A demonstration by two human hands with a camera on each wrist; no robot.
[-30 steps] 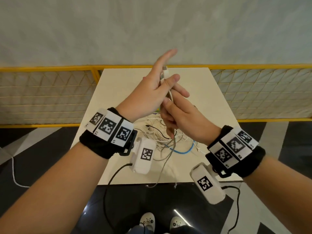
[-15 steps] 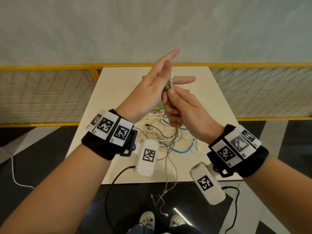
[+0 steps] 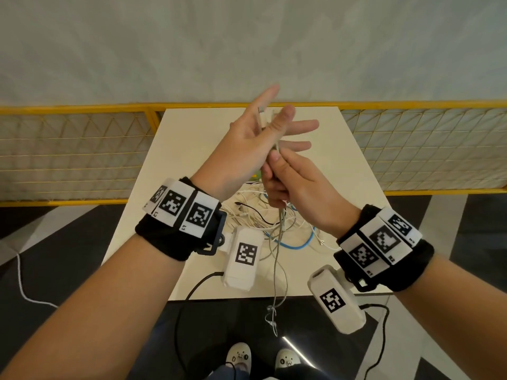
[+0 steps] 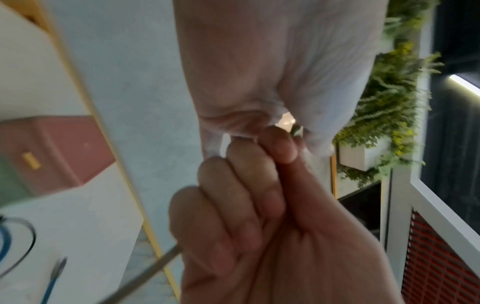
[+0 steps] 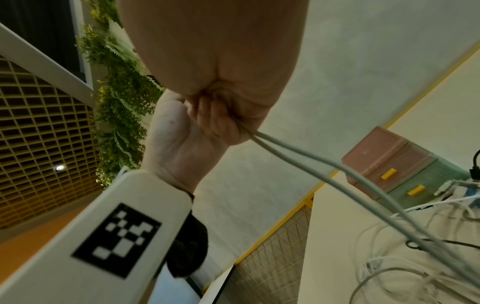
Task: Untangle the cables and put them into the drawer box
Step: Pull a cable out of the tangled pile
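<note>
On the cream table (image 3: 192,138), tangled cables (image 3: 255,215)

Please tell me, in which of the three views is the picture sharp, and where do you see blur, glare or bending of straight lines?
Head view: mostly sharp; the yellow railing bows from the wide lens, and a bright glare streak lies on the dark floor. Left wrist view: motion-blurred, the right hand and pink drawer box are soft. Right wrist view: the grey cable is fairly sharp, the marker block slightly smeared.
</note>
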